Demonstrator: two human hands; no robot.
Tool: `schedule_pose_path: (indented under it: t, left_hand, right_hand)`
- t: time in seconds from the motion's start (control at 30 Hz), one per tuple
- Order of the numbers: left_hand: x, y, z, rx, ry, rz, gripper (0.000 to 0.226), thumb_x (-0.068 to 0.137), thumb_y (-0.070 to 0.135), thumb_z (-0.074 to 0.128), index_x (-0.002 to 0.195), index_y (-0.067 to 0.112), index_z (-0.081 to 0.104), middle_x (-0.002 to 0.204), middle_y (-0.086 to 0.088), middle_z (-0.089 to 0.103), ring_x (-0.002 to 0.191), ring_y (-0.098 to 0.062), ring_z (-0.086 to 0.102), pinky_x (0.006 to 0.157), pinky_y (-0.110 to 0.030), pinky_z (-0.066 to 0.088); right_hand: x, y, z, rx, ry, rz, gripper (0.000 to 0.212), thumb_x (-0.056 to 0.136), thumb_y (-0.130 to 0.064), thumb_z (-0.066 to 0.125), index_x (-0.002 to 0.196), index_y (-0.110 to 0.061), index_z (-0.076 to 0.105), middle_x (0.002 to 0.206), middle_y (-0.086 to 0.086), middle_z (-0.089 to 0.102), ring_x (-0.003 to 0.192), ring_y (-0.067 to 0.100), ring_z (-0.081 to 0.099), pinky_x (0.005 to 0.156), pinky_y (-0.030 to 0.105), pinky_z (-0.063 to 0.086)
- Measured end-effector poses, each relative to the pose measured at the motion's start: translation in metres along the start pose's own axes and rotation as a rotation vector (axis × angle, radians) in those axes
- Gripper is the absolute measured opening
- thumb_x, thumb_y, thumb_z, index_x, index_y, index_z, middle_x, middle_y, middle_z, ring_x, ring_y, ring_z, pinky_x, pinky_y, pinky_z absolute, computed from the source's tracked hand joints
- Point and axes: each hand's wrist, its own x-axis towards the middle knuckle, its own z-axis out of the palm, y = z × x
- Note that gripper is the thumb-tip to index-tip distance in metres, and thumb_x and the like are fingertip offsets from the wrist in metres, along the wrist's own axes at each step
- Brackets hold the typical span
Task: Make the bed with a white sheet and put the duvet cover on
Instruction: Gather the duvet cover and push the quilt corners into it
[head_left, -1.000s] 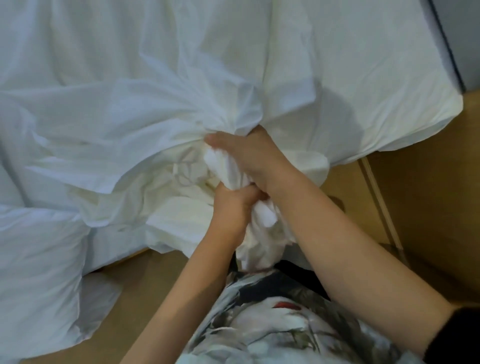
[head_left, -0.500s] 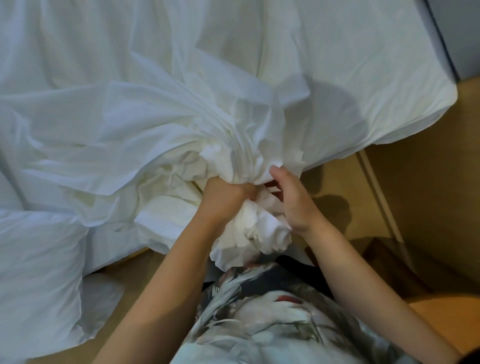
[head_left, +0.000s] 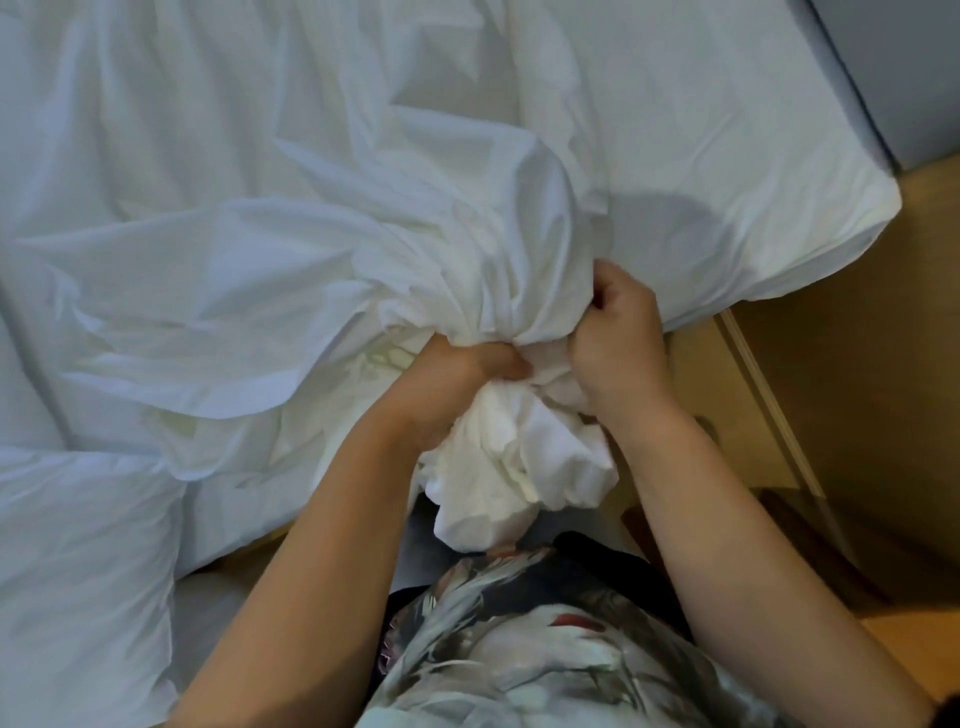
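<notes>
**At the Near Edge of the Bed: Failure Modes of the Gathered Cover**

At the near edge of the bed, both hands worked one bunch of white cloth, judged to be the duvet cover (head_left: 519, 467). The left hand (head_left: 457, 387) was clenched round the neck of the bunch. The right hand (head_left: 621, 353) was just beside it, fingers curled into the same folds. Above the hands the cover fanned out across the bed. Below them a crumpled tail hung toward the person's patterned shirt (head_left: 519, 649). A white sheet (head_left: 727, 145) lay on the mattress beneath, smooth at the far right corner.

Probable faults:

1. Lost opening. All layers were crushed together, so neither the hem nor the corners could be told apart. Feeding on from here could twist the cover or turn the wrong layer.
2. Slipped grip. The cloth was thin and loose. If either hand eased off, the gathered folds would likely spill and the gathering would have to be redone.
3. Disturbed sheet. The cover rested directly on the sheet. A hard pull toward the body could drag the sheet into wrinkles or off the near edge.
4. Soiled tail. The hanging end was above the wooden floor (head_left: 857, 389) and could drop onto it.

A bulky white mass (head_left: 78, 545) lay at the left; whether it was pillow or duvet could not be told.
</notes>
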Motion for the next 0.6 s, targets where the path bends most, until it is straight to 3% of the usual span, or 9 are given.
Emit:
schedule_pose_path:
  t: [0.13, 0.27, 0.37, 0.43, 0.5, 0.6]
  left_hand:
    - [-0.004, -0.004, -0.002, -0.092, -0.13, -0.103, 0.023, 0.055, 0.005, 0.065, 0.073, 0.018, 0.074, 0.073, -0.003, 0.072, 0.069, -0.018, 0.07, 0.059, -0.027, 0.055]
    - [-0.008, 0.0, -0.011, -0.089, -0.113, -0.062, 0.027, 0.046, 0.005, 0.073, 0.064, 0.024, 0.077, 0.072, -0.001, 0.072, 0.068, -0.016, 0.071, 0.056, -0.026, 0.055]
    - [-0.009, -0.002, -0.021, -0.214, -0.022, -0.011, 0.034, 0.041, 0.008, 0.07, 0.074, 0.015, 0.075, 0.075, -0.005, 0.071, 0.071, -0.021, 0.07, 0.057, -0.028, 0.055]
    - [-0.007, -0.003, -0.027, -0.329, 0.017, 0.016, 0.04, 0.048, 0.006, 0.064, 0.088, 0.003, 0.067, 0.081, -0.01, 0.069, 0.077, -0.025, 0.068, 0.061, -0.03, 0.055]
    - [-0.003, -0.002, -0.029, -0.395, 0.033, 0.025, 0.047, 0.051, 0.002, 0.06, 0.098, -0.002, 0.062, 0.09, -0.014, 0.068, 0.084, -0.028, 0.067, 0.067, -0.033, 0.057]
    - [0.0, 0.001, -0.025, -0.411, 0.022, 0.027, 0.047, 0.055, 0.001, 0.061, 0.102, -0.004, 0.061, 0.097, -0.016, 0.066, 0.09, -0.031, 0.065, 0.072, -0.036, 0.057]
  right_hand:
    - [0.017, -0.022, 0.012, -0.034, -0.05, -0.103, 0.032, 0.088, 0.001, 0.055, 0.061, -0.015, 0.05, 0.06, -0.006, 0.053, 0.051, -0.007, 0.046, 0.053, 0.009, 0.037]
    - [0.014, -0.026, 0.019, -0.069, -0.119, -0.09, 0.021, 0.089, 0.0, 0.056, 0.068, -0.005, 0.055, 0.062, 0.002, 0.056, 0.056, 0.0, 0.049, 0.056, 0.009, 0.039]
    - [0.003, -0.015, 0.014, -0.181, -0.249, -0.016, 0.022, 0.09, -0.028, 0.053, 0.074, -0.014, 0.053, 0.07, 0.0, 0.057, 0.067, 0.011, 0.055, 0.064, 0.025, 0.045]
    - [-0.003, -0.006, 0.01, -0.307, -0.341, 0.02, 0.038, 0.089, -0.045, 0.052, 0.067, -0.015, 0.043, 0.061, -0.005, 0.045, 0.057, 0.009, 0.044, 0.056, 0.026, 0.035]
    - [-0.004, -0.003, 0.008, -0.275, -0.324, -0.02, 0.04, 0.093, -0.038, 0.053, 0.063, -0.013, 0.042, 0.056, -0.006, 0.039, 0.052, 0.005, 0.037, 0.052, 0.02, 0.031]
    - [0.001, -0.011, 0.01, -0.077, -0.162, -0.092, 0.041, 0.094, -0.022, 0.055, 0.057, -0.016, 0.037, 0.049, -0.012, 0.034, 0.046, 0.002, 0.032, 0.046, 0.013, 0.028]
